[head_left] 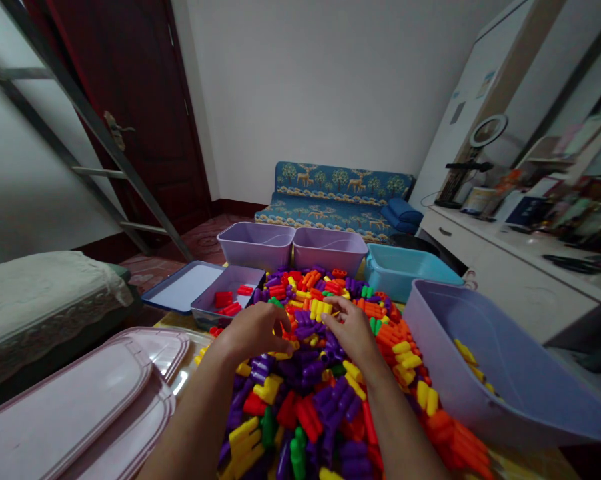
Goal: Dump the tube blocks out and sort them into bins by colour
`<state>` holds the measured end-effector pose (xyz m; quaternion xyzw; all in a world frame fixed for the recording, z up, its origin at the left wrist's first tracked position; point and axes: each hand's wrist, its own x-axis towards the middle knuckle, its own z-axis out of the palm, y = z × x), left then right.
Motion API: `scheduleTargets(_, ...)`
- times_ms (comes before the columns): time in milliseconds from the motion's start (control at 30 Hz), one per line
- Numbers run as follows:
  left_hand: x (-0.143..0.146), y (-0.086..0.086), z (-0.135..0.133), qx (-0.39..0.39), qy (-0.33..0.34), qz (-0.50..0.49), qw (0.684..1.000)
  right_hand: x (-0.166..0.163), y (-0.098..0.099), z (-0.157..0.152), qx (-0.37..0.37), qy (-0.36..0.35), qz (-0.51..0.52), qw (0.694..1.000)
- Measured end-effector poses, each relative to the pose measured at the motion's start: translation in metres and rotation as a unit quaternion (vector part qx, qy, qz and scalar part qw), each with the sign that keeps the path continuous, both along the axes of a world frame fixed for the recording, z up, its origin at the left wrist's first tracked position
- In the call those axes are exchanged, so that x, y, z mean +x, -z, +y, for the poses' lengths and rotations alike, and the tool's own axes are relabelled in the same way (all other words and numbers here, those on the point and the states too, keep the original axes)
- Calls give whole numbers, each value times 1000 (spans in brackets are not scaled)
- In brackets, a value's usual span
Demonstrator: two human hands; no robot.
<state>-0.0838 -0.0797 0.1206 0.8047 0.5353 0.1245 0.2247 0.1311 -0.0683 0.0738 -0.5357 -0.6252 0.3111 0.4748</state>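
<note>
A heap of plastic building pieces (305, 370) in purple, red, orange, yellow and green lies spread before me. My right hand (351, 328) pinches a yellow plastic piece (320, 310) made of joined tubes, holding it over the middle of the heap. To its left, my left hand (263, 328) hovers low over the pile with curved fingers and the thumb apart; nothing shows in its grasp. Its fingertips are close to purple and yellow pieces. Red pieces (229, 301) lie in a small purple box (203, 308). Several yellow pieces (473, 363) rest inside the large purple bin (445, 393) on the right.
Two purple bins (255, 253) and a turquoise bin (395, 277) stand behind the heap. Pink lids (75, 407) are stacked at the left, with a blue-edged lid (185, 285) farther back. A ladder (95, 147), a sofa (330, 197) and a cluttered cabinet (510, 260) surround the area.
</note>
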Motion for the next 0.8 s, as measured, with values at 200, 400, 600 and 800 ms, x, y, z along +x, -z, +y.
scheduleTargets(200, 7, 14, 0, 20, -3, 85, 996, 1, -1, 0, -6, 10, -21, 1000)
scheduleTargets(400, 23, 25, 16, 34, -12, -68, 997, 6, 0, 1, 4, -1, -42, 999)
scheduleTargets(600, 45, 49, 27, 116, -73, -221, 965, 5, 7, 3, -56, -45, 23, 997)
scheduleTargets(800, 52, 67, 24, 99, 49, -239, 965, 25, -16, 3, 99, 158, 278, 942)
